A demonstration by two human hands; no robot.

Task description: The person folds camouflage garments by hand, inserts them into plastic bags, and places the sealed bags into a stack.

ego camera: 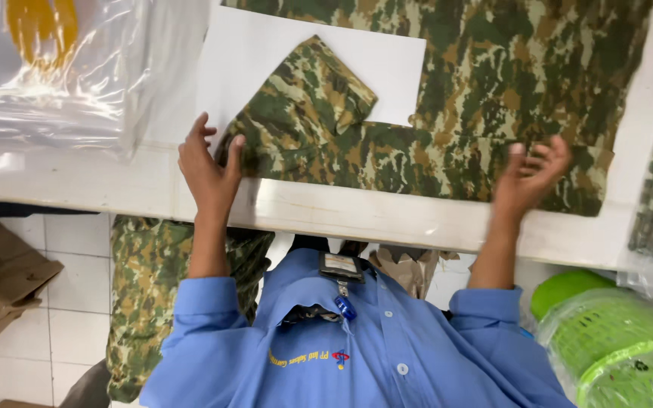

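- Left hand [207,168] sits at about nine o'clock, fingers loosely spread and curled, thumb and fingertips touching the folded edge of the camouflage-print fabric garment [447,113]; nothing is clamped in it, it rests on the cloth's corner.
- Right hand [529,175] at three o'clock is blurred, fingers splayed wide and apart, hovering at or just over the garment's lower hem; whether it touches the fabric I cannot tell.
- Between the two hands the garment lies flat across the white worktable [326,211], one sleeve folded back towards eleven o'clock, and my read is that both hands bracket the hem to keep the fold square.
- Under that folded sleeve, at twelve o'clock, a white rectangular card sheet [266,53] lies over the cloth, seemingly as a folding guide.
- Further out at ten o'clock, a clear plastic bag with a yellow shape inside [47,68] rests on the table.
- Down at four o'clock, green plastic mesh baskets in clear wrap [614,340] sit beside the blue shirt [357,355].
- At seven o'clock more camouflage cloth [145,302] hangs below the table edge.
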